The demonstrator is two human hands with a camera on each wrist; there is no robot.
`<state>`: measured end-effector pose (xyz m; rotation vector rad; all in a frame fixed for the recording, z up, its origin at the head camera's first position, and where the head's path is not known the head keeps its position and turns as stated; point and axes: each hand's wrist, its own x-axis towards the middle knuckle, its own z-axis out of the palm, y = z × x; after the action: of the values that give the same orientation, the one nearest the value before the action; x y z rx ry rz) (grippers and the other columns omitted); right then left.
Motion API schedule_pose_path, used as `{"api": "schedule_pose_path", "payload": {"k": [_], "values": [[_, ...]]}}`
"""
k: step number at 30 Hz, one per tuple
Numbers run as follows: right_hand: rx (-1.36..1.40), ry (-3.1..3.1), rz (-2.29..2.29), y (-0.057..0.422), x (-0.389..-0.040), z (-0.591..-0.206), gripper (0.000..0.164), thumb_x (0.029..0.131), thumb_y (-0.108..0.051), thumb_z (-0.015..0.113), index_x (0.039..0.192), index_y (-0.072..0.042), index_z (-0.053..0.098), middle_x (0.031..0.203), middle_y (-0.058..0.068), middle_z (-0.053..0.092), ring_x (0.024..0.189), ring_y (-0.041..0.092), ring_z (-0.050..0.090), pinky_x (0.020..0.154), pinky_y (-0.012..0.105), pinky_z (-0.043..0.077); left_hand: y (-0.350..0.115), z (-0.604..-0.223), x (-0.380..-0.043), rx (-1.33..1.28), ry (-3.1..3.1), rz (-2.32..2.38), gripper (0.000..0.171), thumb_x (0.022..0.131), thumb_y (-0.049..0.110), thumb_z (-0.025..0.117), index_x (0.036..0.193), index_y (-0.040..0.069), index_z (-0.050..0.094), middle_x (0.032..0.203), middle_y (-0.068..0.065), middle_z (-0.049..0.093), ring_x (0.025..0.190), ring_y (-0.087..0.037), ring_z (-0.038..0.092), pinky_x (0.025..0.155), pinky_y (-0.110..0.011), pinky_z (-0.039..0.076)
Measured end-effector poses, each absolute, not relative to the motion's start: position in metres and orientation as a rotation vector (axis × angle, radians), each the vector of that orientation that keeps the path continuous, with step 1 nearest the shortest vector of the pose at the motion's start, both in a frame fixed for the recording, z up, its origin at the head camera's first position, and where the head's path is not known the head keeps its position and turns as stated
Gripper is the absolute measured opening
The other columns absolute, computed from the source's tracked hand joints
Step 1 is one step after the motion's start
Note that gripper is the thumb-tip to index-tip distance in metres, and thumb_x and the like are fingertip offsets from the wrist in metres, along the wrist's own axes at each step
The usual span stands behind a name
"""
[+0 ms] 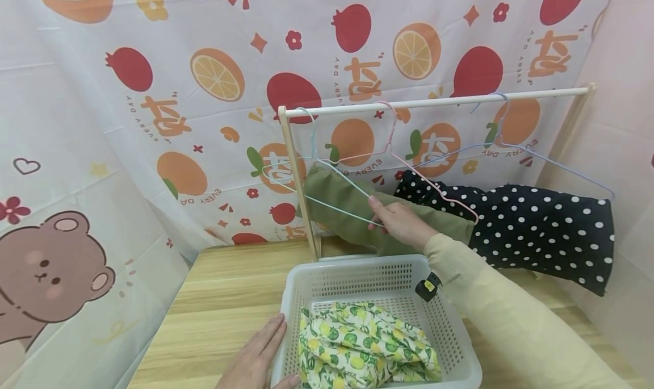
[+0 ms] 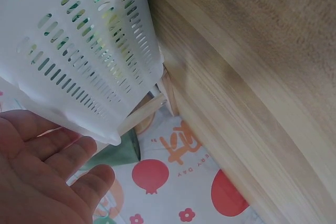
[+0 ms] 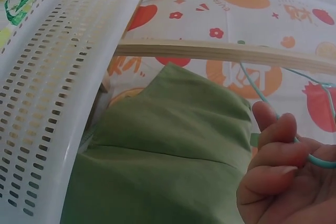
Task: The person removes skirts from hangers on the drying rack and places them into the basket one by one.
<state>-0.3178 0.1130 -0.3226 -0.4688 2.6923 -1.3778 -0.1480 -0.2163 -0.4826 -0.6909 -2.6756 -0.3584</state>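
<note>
My right hand [image 1: 401, 221] grips a corner of a mint-green clothes hanger [image 1: 334, 207], whose hook is over the rail at its left end. In the right wrist view, curled fingers [image 3: 283, 150] close round the thin hanger. Behind it, a green cloth [image 1: 342, 207] hangs from a pink hanger [image 1: 390, 136]. My left hand [image 1: 258, 352] lies along the left side of a white perforated basket [image 1: 291, 298], fingers fairly straight at its rim. Inside the basket lies a crumpled lemon-print cloth [image 1: 365, 343].
A wooden rack with a white rail [image 1: 434, 101] stands at the back of the wood-grain table [image 1: 225, 298]. A black polka-dot cloth [image 1: 541, 224] hangs on a blue hanger [image 1: 552, 162] at right. Fruit-print fabric [image 1: 204, 25] covers the wall behind.
</note>
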Motion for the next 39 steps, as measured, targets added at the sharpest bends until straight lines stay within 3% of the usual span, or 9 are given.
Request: {"api": "schedule_pose_path", "payload": {"k": [3,7,10,15,20,24,27,39], "values": [[-0.466,2.689,-1.387,0.114,-0.319,-0.323,0.072,0.088,-0.066,0.025,0.082,-0.011,0.070,0.078,0.012,0.060,0.070,0.022,0.053,0.070,0.033,0.040,-0.216,-0.482,-0.148,-0.686,-2.684,-0.353,0.087,0.075,0.062,0.061,0.133,0.000,0.045,0.143,-0.009,0.034,0.125,-0.022,0.037,0.091,-0.043,0.041],[-0.461,2.690,-1.403,0.115,-0.321,-0.323,0.070,0.088,-0.065,0.027,0.086,-0.008,0.068,0.076,0.020,0.058,0.068,0.031,0.053,0.064,0.033,0.041,-0.216,-0.479,-0.147,-0.669,-2.734,-0.360,0.086,0.076,0.063,0.057,0.135,0.002,0.043,0.144,-0.007,0.033,0.126,-0.021,0.035,0.092,-0.044,0.040],[-0.451,2.692,-1.417,0.116,-0.322,-0.323,0.070,0.089,-0.064,0.030,0.094,-0.005,0.067,0.085,0.016,0.059,0.079,0.032,0.056,0.069,0.033,0.045,-0.215,-0.478,-0.146,-0.655,-2.785,-0.353,0.086,0.078,0.065,0.053,0.136,0.004,0.041,0.145,-0.005,0.031,0.127,-0.020,0.034,0.093,-0.045,0.039],[-0.464,2.783,-1.369,0.120,-0.323,-0.321,0.069,0.088,-0.064,0.033,0.111,-0.006,0.064,0.107,0.006,0.060,0.097,0.022,0.055,0.081,0.038,0.045,-0.215,-0.480,-0.147,-0.675,-2.718,-0.328,0.088,0.075,0.064,0.058,0.134,0.001,0.044,0.144,-0.007,0.032,0.126,-0.021,0.035,0.092,-0.043,0.040],[-0.475,2.856,-1.331,0.125,-0.321,-0.316,0.065,0.089,-0.061,0.035,0.125,-0.011,0.055,0.119,0.005,0.056,0.106,0.022,0.051,0.087,0.043,0.042,-0.216,-0.484,-0.148,-0.688,-2.639,-0.329,0.089,0.072,0.062,0.063,0.132,-0.001,0.045,0.142,-0.009,0.035,0.125,-0.021,0.036,0.099,-0.027,0.029],[-0.493,2.946,-1.262,0.128,-0.321,-0.312,0.060,0.090,-0.059,0.036,0.120,-0.011,0.057,0.113,0.006,0.058,0.100,0.022,0.053,0.082,0.041,0.044,-0.217,-0.483,-0.148,-0.686,-2.660,-0.336,0.088,0.073,0.063,0.062,0.133,0.000,0.044,0.143,-0.008,0.035,0.125,-0.021,0.036,0.098,-0.030,0.034],[-0.489,2.972,-1.238,0.132,-0.322,-0.309,0.058,0.090,-0.059,0.036,0.119,-0.013,0.057,0.111,0.005,0.058,0.098,0.021,0.053,0.079,0.040,0.044,-0.217,-0.482,-0.147,-0.682,-2.688,-0.349,0.088,0.075,0.063,0.060,0.134,0.000,0.043,0.143,-0.008,0.034,0.126,-0.021,0.035,0.092,-0.042,0.040],[-0.518,3.042,-1.221,0.149,-0.324,-0.272,0.053,0.090,-0.054,0.042,0.121,-0.013,0.054,0.109,0.004,0.057,0.096,0.020,0.052,0.078,0.040,0.044,-0.216,-0.478,-0.146,-0.663,-2.787,-0.402,0.087,0.077,0.066,0.055,0.138,0.005,0.040,0.144,-0.003,0.032,0.126,-0.018,0.035,0.092,-0.043,0.041]]}}
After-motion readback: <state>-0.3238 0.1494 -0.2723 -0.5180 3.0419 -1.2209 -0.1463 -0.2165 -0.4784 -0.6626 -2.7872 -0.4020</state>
